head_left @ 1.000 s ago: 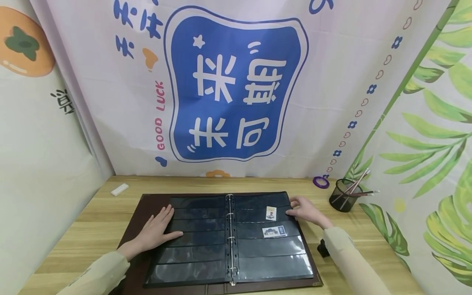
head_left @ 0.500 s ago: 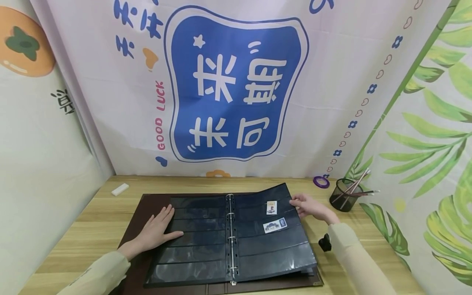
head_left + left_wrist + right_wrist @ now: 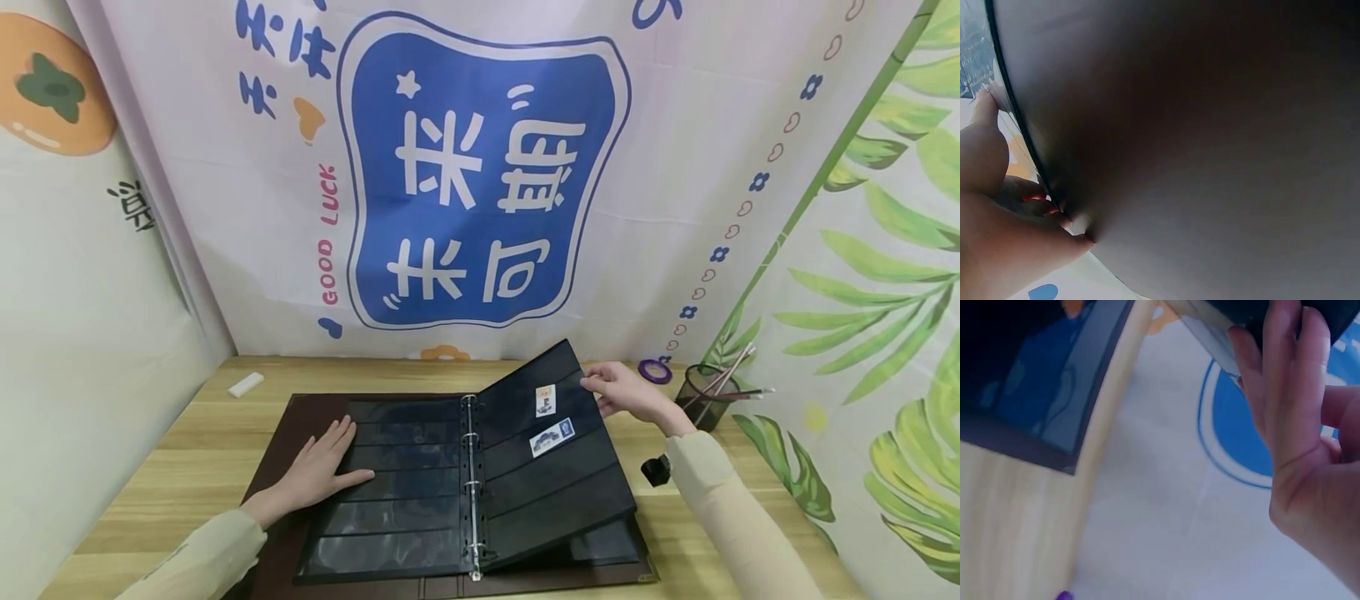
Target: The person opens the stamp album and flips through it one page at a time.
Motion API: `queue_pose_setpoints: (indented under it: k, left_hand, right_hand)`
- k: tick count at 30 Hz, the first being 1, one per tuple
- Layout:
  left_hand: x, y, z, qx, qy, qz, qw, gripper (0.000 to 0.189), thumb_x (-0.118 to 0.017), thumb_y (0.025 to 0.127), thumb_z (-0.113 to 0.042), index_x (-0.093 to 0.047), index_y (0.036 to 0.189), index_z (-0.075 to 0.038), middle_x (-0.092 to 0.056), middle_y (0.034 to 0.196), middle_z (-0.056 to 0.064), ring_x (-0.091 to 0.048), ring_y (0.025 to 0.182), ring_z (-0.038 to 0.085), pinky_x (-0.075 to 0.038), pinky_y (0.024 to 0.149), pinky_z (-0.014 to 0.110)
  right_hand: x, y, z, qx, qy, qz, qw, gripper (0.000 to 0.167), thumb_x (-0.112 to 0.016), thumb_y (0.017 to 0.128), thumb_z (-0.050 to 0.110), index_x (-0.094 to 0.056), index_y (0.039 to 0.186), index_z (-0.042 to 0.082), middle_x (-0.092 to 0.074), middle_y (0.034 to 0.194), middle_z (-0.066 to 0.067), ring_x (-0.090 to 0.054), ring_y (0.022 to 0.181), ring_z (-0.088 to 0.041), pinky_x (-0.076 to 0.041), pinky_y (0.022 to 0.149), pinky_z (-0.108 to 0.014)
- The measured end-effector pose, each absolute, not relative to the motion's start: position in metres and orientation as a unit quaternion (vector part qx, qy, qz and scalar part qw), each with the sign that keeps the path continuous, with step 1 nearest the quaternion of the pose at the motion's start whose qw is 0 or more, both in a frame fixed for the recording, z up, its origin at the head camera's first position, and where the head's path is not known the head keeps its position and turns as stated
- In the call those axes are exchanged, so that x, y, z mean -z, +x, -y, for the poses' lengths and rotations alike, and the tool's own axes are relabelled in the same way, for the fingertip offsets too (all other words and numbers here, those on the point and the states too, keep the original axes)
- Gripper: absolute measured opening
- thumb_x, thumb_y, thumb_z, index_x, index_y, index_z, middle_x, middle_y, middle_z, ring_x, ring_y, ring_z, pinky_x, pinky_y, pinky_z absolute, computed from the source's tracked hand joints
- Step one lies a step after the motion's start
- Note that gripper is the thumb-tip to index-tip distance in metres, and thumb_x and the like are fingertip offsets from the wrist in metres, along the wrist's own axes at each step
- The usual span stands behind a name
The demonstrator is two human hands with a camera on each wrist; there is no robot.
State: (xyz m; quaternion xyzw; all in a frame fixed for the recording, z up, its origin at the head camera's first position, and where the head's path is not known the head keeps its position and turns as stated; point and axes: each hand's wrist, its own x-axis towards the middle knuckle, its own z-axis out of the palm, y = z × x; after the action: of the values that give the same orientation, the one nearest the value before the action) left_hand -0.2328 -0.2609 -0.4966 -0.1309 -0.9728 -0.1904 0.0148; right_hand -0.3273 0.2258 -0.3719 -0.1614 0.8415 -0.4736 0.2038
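A dark brown ring-binder stamp album (image 3: 281,442) lies spread on the table, with black pocket pages on both sides of its metal rings (image 3: 472,483). On the right side my right hand (image 3: 626,392) pinches the outer edge of a black album page (image 3: 555,492), which slants up off the page beneath. Two stamps sit in that page's pockets: a small upright stamp (image 3: 545,401) and a wider blue-and-white stamp (image 3: 551,437). My left hand (image 3: 318,467) rests with fingers spread on the left page (image 3: 397,492). In the right wrist view, the right fingers (image 3: 1282,381) overlap the lifted page.
A white eraser-like block (image 3: 246,384) lies at the table's back left. At the back right are a purple tape roll (image 3: 655,372) and a black mesh pen cup (image 3: 701,404) with pencils. A small black object (image 3: 656,471) lies by the right sleeve. Printed cloth hangs behind.
My right hand has risen with the page's outer edge, tilting the page up from flat and exposing the page below. The left hand has stayed in place.
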Motion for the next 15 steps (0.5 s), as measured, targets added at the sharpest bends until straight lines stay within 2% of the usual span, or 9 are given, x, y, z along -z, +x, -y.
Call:
queue_pose_setpoints:
  k: [2, 6, 9, 15]
  left_hand:
    - [0.496, -0.233, 0.261, 0.191, -0.131, 0.973, 0.012, 0.099, -0.067, 0.086, -0.058, -0.035, 0.149, 0.011, -0.028, 0.157, 0.033, -0.028, 0.145, 0.052, -0.025, 0.110, 0.073]
    - [0.496, -0.233, 0.261, 0.194, -0.133, 0.972, 0.009, 0.099, -0.067, 0.086, -0.058, -0.034, 0.149, 0.010, -0.028, 0.157, 0.033, -0.028, 0.145, 0.052, -0.024, 0.110, 0.074]
    - [0.496, -0.233, 0.261, 0.195, -0.134, 0.971, 0.010, 0.099, -0.067, 0.086, -0.058, -0.034, 0.149, 0.010, -0.028, 0.157, 0.033, -0.028, 0.145, 0.052, -0.024, 0.110, 0.073]
    - [0.495, -0.232, 0.262, 0.193, -0.133, 0.972, 0.013, 0.098, -0.067, 0.086, -0.058, -0.034, 0.149, 0.010, -0.028, 0.157, 0.033, -0.028, 0.145, 0.052, -0.025, 0.110, 0.073]
  right_hand:
    - [0.365, -0.325, -0.221, 0.460, -0.165, -0.850, 0.197, 0.042, -0.045, 0.105, 0.016, -0.046, 0.134, -0.014, -0.061, 0.084, -0.002, -0.057, 0.057, -0.005, -0.056, 0.059, -0.022]
    - [0.352, -0.323, -0.211, 0.440, -0.169, -0.861, 0.190, 0.028, -0.046, 0.105, 0.014, -0.053, 0.116, -0.010, -0.044, 0.068, 0.003, -0.048, 0.052, -0.005, -0.053, 0.055, -0.020]
    - [0.342, -0.323, -0.206, 0.433, -0.168, -0.866, 0.185, 0.020, -0.046, 0.105, 0.013, -0.053, 0.103, -0.005, -0.040, 0.062, 0.004, -0.046, 0.050, -0.005, -0.052, 0.053, -0.020]
    - [0.329, -0.324, -0.199, 0.431, -0.160, -0.869, 0.183, 0.023, -0.045, 0.105, 0.014, -0.053, 0.109, -0.007, -0.040, 0.062, 0.005, -0.047, 0.052, -0.005, -0.052, 0.054, -0.020]
